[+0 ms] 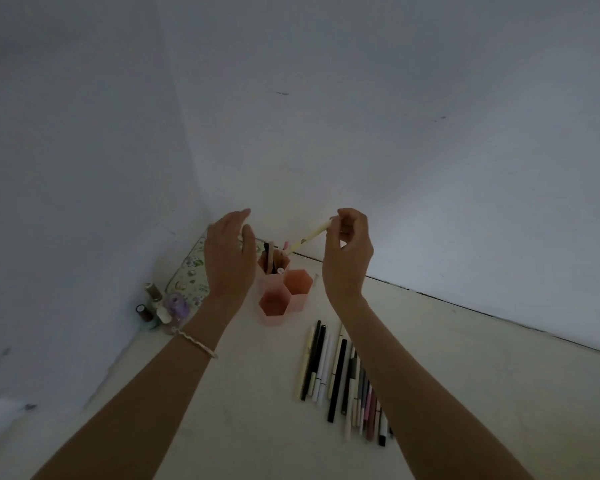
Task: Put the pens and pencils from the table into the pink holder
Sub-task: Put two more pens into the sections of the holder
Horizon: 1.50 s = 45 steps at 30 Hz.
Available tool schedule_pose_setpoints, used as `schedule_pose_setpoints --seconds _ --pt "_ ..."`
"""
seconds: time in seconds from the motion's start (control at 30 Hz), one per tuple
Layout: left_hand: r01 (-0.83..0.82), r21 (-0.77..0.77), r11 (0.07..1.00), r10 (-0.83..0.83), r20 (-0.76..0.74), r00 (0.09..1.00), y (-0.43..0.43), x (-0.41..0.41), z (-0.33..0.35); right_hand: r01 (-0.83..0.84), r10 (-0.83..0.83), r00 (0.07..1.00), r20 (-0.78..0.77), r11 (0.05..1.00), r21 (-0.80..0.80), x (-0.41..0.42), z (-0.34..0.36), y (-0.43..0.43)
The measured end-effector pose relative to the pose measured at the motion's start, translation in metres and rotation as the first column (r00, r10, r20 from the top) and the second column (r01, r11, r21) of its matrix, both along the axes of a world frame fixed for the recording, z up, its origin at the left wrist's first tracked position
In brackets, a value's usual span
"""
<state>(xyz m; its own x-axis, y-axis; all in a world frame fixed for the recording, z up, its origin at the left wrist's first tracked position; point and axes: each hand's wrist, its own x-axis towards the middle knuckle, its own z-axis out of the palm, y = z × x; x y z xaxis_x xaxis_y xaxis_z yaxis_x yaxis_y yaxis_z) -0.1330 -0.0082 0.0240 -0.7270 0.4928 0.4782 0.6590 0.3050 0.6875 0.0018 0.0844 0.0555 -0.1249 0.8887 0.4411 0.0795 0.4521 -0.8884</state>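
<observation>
- Pink hexagonal three-cell plastic holder [280, 295] stands near the white table's [465, 393] far left corner
- Right hand [349, 258] pinches a cream pen [307, 239], tip at the far cell; best tilt it upright before release
- Left hand [227, 258] hovers beside, fingers spread, empty
- Upright pens [269, 256] inside may block entry; nail-polish bottles [175, 304] sit left

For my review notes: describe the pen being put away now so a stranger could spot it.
Find the pink holder of three six-sided cups near the table's back corner. Over its rear cup the right hand pinches a pale yellow pen by its upper end, lower tip at the cup. Unlike the pens lying in a row on the table, it is slanted in the air.
</observation>
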Motion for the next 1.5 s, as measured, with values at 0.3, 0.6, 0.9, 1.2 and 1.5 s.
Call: schedule_pose_setpoints --seconds 0.3,0.6,0.9,1.2,1.5 --pt "0.142 0.076 0.987 -0.155 0.201 0.967 0.003 0.043 0.027 -0.310 0.241 0.820 0.519 0.950 0.048 -0.005 -0.036 -0.010" --pt "0.388 -0.695 0.606 -0.292 0.260 0.921 0.012 0.134 -0.044 -0.034 0.097 0.880 0.465 0.989 -0.142 0.063 -0.042 0.019" --pt "0.386 -0.734 0.558 -0.248 0.296 0.922 0.001 0.139 -0.079 -0.042 0.236 0.704 0.670 0.955 -0.292 0.097 -0.083 0.018" --pt "0.354 0.005 0.935 -0.342 0.280 0.897 0.019 0.095 0.029 -0.010 0.356 0.219 0.908 0.932 -0.363 0.058 -0.128 -0.004" --pt "0.054 0.396 0.917 -0.159 0.238 0.958 0.013 0.044 0.045 0.056 0.361 0.626 0.691 0.863 -0.502 0.046 -0.108 0.005"
